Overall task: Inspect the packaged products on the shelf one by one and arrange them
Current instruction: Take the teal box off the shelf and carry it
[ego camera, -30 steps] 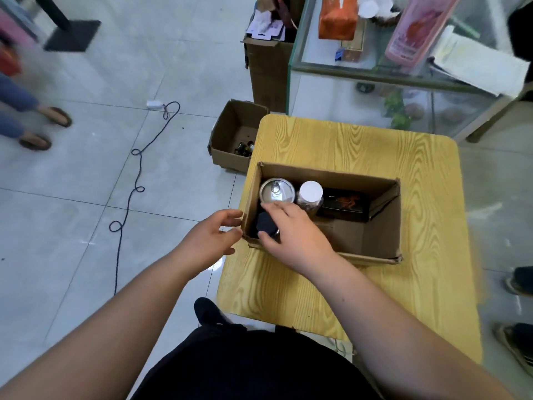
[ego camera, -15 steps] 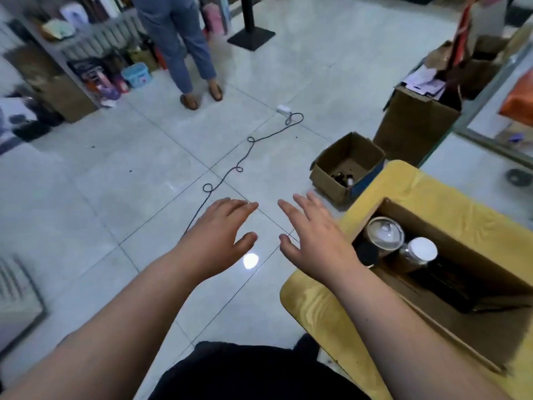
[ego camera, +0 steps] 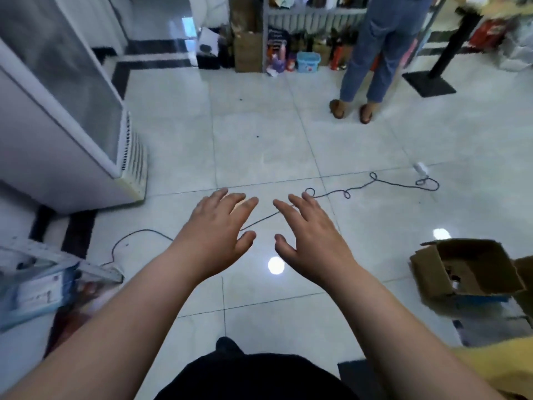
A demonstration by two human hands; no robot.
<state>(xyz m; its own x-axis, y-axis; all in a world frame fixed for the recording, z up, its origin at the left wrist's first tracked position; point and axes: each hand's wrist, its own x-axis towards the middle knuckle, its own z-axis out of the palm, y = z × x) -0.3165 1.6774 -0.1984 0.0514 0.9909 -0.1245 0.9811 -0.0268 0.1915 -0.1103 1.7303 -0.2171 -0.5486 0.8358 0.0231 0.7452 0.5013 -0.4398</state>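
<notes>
Holding both hands out empty, left hand [ego camera: 219,226] and right hand [ego camera: 311,229], fingers spread over the floor. Packaged products [ego camera: 291,57] sit well ahead at the foot of the shelf [ego camera: 314,11], a touch right of centre, so my right hand's nearer. Cord [ego camera: 360,189] crosses my path; a person [ego camera: 380,47] stands just right of them, and the cabinet [ego camera: 57,125] hems the left.

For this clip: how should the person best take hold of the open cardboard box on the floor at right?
Probably by its two opposite side walls just under the rim, coming from above with both hands. The cardboard box sits open-topped with flaps folded out and small items inside, so a level two-sided hold suits it. The left hand and right hand are open and empty.
</notes>
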